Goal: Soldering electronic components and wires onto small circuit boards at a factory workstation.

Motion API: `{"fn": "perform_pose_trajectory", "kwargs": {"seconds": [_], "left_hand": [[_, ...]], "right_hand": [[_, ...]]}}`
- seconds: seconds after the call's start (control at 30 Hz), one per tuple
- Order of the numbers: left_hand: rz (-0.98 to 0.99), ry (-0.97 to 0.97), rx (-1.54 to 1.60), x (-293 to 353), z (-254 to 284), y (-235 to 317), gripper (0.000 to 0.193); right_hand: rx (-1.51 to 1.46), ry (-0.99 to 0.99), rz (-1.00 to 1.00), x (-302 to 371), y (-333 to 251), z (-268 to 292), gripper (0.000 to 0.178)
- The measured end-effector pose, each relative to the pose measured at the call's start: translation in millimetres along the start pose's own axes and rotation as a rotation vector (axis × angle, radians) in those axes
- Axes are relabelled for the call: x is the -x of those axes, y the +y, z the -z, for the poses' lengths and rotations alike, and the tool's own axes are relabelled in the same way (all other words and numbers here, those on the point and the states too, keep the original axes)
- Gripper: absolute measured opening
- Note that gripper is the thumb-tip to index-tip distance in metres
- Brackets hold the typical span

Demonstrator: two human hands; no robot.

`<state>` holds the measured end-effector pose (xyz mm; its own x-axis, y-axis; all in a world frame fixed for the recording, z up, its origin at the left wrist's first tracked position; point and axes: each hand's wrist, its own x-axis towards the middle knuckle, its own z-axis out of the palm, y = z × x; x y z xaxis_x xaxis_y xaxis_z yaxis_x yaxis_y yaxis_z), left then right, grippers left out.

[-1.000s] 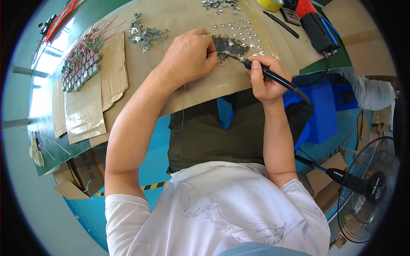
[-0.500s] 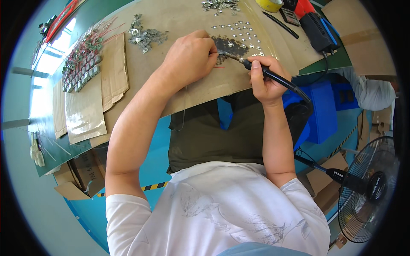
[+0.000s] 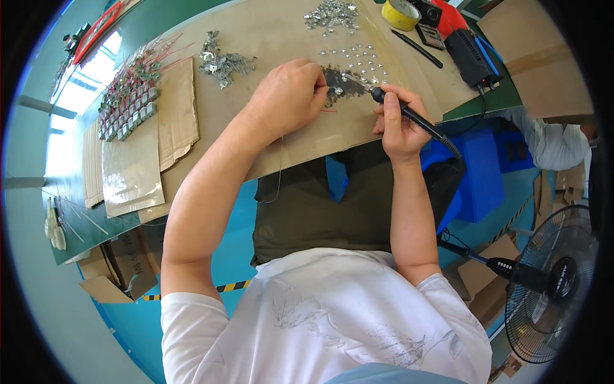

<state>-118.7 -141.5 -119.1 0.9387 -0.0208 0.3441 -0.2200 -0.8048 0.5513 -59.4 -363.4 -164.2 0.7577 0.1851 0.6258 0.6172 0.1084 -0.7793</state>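
Observation:
My right hand (image 3: 404,128) grips the black handle of a soldering iron (image 3: 422,121), its metal tip over a dark scorched patch (image 3: 354,88) on the brown board. My left hand (image 3: 288,96) is closed in a pinch beside that patch. A thin grey strand of solder wire (image 3: 280,163) hangs from under it past the table edge. Close to its fingertips sits a small shiny metal piece (image 3: 338,91), apart from the iron's tip; the fingers partly hide what they hold. A short red wire (image 3: 329,111) shows below them. Several small metal parts (image 3: 361,56) lie in rows beyond the patch.
Heaps of metal parts (image 3: 331,14) and grey pieces (image 3: 220,61) lie farther back. Wired motor-like units (image 3: 131,105) stand on cardboard at left. Yellow tape (image 3: 401,14), a black pen (image 3: 417,49) and a black power unit (image 3: 472,56) are at right. A fan (image 3: 553,288) stands low right.
The soldering iron's tip has pulled away from my left fingertips, over the dark patch. A small shiny piece now shows beside those fingers. The whole view has shifted slightly.

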Motion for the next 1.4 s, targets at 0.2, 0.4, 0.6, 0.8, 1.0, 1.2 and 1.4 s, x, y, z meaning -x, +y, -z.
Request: {"fn": "perform_pose_trajectory", "kwargs": {"seconds": [0.2,0.4,0.6,0.8,1.0,1.2,1.4], "left_hand": [[0.039,-0.018,0.022,0.7,5.8,5.4,0.015],[-0.017,-0.029,0.099,0.1,4.2,0.3,0.012],[-0.111,-0.062,0.119,1.8,6.6,-2.0,0.015],[-0.073,-0.161,0.030,4.6,8.1,2.3,0.012],[-0.079,-0.140,-0.062,6.1,1.3,1.0,0.011],[-0.081,-0.123,-0.137,7.5,-4.2,5.4,0.012],[-0.027,-0.100,-0.036,7.0,-0.8,3.0,0.010]], "right_hand": [[0.199,-0.112,-0.213,-13.1,-18.9,-13.7,0.022],[0.456,-0.284,0.133,-24.1,-18.8,-27.8,0.032],[0.421,-0.296,0.106,-24.0,-13.5,-32.2,0.034],[0.430,-0.340,0.096,-26.0,-18.4,-28.3,0.034],[0.390,-0.348,0.102,-26.3,-17.5,-25.2,0.034],[0.386,-0.297,0.090,-26.1,-16.2,-20.1,0.029],[0.137,-0.212,-0.191,-19.6,-12.2,-2.5,0.032]]}}
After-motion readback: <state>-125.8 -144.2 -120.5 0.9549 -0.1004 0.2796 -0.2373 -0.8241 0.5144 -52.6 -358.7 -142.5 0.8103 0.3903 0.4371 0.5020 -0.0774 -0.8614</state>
